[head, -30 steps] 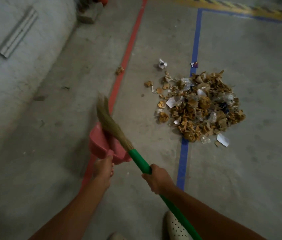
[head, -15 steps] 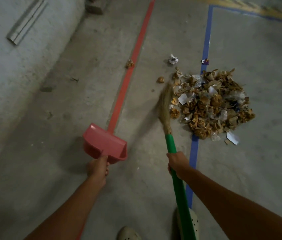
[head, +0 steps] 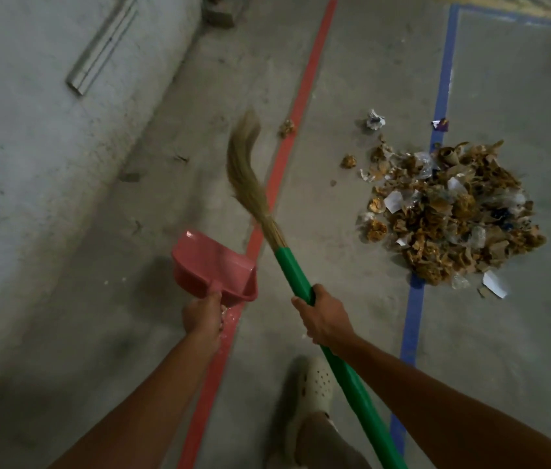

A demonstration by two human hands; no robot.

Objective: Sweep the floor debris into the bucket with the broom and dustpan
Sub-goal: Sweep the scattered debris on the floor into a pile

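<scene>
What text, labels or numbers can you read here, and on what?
None readable.
Purple-and-white wrapper on the blue floor line: print, if any, too blurred.
White paper scraps in the debris pile: no legible print.
On the dustpan and broom: no label visible.

Warehouse or factory floor by the look of it, not a home. I stand on a bare grey concrete floor (head: 520, 333), dusty and scuffed. Lane markings run along it: a red line (head: 304, 86) near the wall and a blue line (head: 443, 79) further right, which turns a corner at the far end. Beyond that corner is a blurred yellow stripe (head: 537, 5); what it marks, I cannot tell. On my left is a rough, unpainted wall (head: 30, 164) with a pale metal channel (head: 103, 50) fixed to it. A heap of scraps (head: 453, 211) lies across the blue line: torn brown cardboard, clear plastic, white paper bits. The light is dim.
</scene>
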